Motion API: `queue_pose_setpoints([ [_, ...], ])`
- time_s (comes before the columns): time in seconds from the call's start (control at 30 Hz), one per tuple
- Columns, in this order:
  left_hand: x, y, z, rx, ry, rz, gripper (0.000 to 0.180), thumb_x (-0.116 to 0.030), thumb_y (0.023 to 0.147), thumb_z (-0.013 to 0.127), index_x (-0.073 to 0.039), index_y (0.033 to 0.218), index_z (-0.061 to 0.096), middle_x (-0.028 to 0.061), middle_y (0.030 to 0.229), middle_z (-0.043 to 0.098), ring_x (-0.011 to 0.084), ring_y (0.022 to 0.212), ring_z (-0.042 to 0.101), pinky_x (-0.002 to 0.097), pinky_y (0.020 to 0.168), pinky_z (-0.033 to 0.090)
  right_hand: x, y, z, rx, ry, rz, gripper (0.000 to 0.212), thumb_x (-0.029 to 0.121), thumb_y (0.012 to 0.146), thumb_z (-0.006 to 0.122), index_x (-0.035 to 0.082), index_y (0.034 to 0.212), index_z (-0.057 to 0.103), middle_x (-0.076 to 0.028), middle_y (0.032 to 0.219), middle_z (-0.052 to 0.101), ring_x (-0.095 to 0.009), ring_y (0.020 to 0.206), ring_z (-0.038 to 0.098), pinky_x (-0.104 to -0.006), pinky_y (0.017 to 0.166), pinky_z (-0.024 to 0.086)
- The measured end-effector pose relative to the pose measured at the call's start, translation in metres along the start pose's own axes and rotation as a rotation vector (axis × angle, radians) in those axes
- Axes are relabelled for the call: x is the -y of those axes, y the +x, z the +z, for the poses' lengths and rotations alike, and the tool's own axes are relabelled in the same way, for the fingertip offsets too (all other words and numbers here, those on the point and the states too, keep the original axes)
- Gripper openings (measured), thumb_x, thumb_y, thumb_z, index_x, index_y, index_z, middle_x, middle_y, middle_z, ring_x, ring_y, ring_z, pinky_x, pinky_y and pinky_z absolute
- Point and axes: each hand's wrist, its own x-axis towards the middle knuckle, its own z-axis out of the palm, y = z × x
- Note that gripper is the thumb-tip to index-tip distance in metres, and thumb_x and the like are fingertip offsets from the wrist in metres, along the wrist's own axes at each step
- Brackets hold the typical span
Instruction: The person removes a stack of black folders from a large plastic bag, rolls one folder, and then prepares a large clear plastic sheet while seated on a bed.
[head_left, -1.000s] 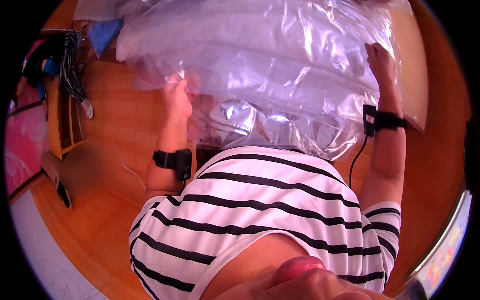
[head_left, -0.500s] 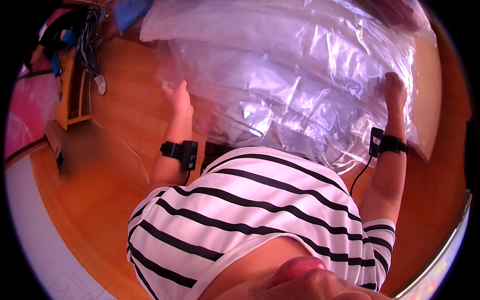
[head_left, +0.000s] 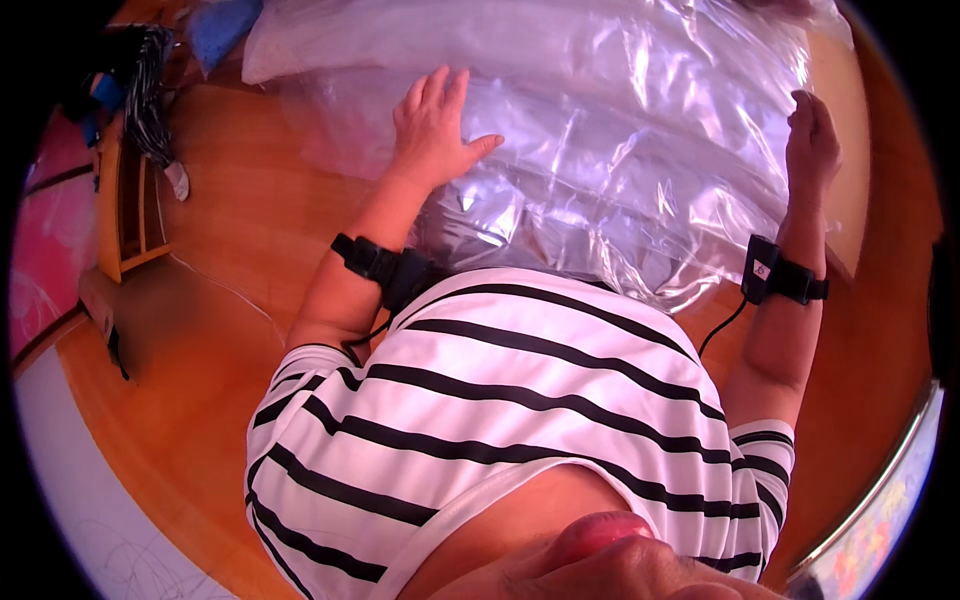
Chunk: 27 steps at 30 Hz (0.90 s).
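Note:
A large sheet of clear, shiny plastic (head_left: 560,130), creased and layered, spreads in front of me over something pale. My left hand (head_left: 432,130) is above its left part, palm down, fingers and thumb spread, holding nothing. Whether it touches the film I cannot tell. At the right edge of the plastic is my right hand (head_left: 815,145), seen side-on with its fingers together and partly bent. What lies between those fingers, if anything, is hidden. Each forearm wears a black strap with a small box, the left one (head_left: 385,268) and the right one (head_left: 785,275).
A cream board edge (head_left: 840,150) runs beside the plastic on the right. Wooden floor (head_left: 230,220) lies on the left. Farther left stands a yellow wooden frame (head_left: 125,210), with a person's striped trouser leg (head_left: 147,100) behind it. A blue bundle (head_left: 222,35) sits at the far left.
My left hand has moved up and right from beside the plastic's left edge to over it, turning palm down. The right hand has shifted slightly up and outward along the right edge.

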Motion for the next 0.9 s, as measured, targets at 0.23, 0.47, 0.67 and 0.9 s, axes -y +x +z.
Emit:
queue_pose_setpoints([
  [0.23,0.014,0.025,-0.002,0.315,-0.102,0.08,0.046,-0.028,0.075,0.079,-0.013,0.117,0.065,0.0048,0.12,0.062,0.0318,0.117,0.054,0.0428,0.093,0.047,0.016,-0.005,0.005,-0.058,0.174,-0.04,0.023,0.028,0.098,0.062,0.011,0.106,0.075,0.002,0.079,0.068,-0.006,0.074,0.063,-0.0214,0.074,0.05],
  [0.47,0.005,0.021,-0.003,-0.057,-0.275,0.303,0.035,-0.017,0.074,0.078,-0.009,0.106,0.066,0.0064,0.126,0.059,0.0323,0.121,0.052,0.0456,0.1,0.043,0.019,-0.03,-0.008,-0.051,0.503,-0.183,0.02,0.009,0.102,0.055,0.001,0.114,0.068,0.0,0.08,0.062,-0.005,0.069,0.052,-0.0184,0.061,0.042],
  [0.67,-0.011,0.081,-0.035,-0.583,-0.164,0.288,0.039,-0.015,0.072,0.078,-0.01,0.109,0.067,0.0062,0.122,0.06,0.0274,0.119,0.052,0.0447,0.099,0.042,0.065,-0.074,-0.046,-0.123,0.162,-0.492,0.024,-0.009,0.09,0.049,-0.004,0.105,0.067,-0.012,0.082,0.067,-0.016,0.068,0.06,-0.0265,0.062,0.049],
  [0.9,0.005,0.101,-0.056,-0.321,-0.123,0.515,0.031,-0.014,0.07,0.079,-0.011,0.098,0.067,0.0034,0.11,0.063,0.0257,0.113,0.055,0.0433,0.096,0.042,0.084,-0.111,-0.067,-0.004,0.261,-0.727,0.019,-0.006,0.086,0.047,-0.007,0.101,0.06,-0.017,0.076,0.062,-0.028,0.065,0.059,-0.0366,0.058,0.049],
])
